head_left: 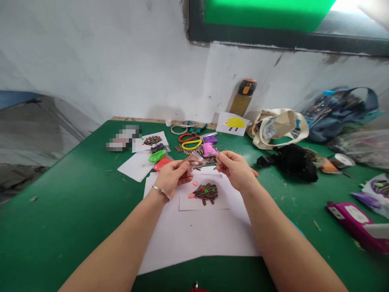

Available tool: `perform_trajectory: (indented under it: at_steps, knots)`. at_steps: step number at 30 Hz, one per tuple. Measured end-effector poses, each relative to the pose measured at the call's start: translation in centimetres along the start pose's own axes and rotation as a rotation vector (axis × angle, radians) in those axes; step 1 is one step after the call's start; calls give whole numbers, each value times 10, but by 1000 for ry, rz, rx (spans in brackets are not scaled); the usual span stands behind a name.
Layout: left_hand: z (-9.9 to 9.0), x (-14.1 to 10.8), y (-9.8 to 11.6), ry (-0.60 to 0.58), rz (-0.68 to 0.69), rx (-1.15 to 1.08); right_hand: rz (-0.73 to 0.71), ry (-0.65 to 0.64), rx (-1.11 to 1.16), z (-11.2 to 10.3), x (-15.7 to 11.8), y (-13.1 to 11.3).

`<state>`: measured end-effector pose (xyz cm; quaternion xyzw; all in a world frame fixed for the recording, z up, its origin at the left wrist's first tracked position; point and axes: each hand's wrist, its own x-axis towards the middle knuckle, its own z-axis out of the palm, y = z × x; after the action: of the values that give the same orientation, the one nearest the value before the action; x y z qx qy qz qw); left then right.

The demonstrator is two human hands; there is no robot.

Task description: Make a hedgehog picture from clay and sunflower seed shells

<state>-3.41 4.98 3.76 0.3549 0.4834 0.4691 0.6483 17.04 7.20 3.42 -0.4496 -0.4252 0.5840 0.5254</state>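
My left hand [174,177], with a bracelet at its wrist, grips a small clear packet of brown clay [195,158] between thumb and fingers. My right hand [233,167] is held up to the right of the packet, its fingers pinched together. What they hold, if anything, is too small to make out. Below both hands lies a white card [188,205] bearing a hedgehog [208,192] of dark striped seeds with a pink snout and red and green dots. A pink clay piece [196,183] rests above the snout. Large white sheets [194,235] lie under the card.
Behind my hands lie red clay [163,164], green clay [157,156], a pink packet [209,149], loose seeds and yellow-handled scissors [191,144]. A yellow hedgehog drawing [236,123] leans near a bottle [242,99]. Bags [279,127] and a magenta case [358,227] occupy the right side.
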Motion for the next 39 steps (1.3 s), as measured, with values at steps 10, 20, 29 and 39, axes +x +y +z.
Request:
perform_trajectory:
  at_steps: [10,20,29,39]
  knots:
    - [1,6,-8,72,34,156,-36,18,-76,1,-1,0]
    - [-6,-3,8,274,308,787,19,-37,-48,5,-5,-6]
    - [3,-11,12,114,347,618,-45,-8,-154,18,-15,-23]
    - [6,-16,11,115,345,538,-159,71,-383,9,-42,-18]
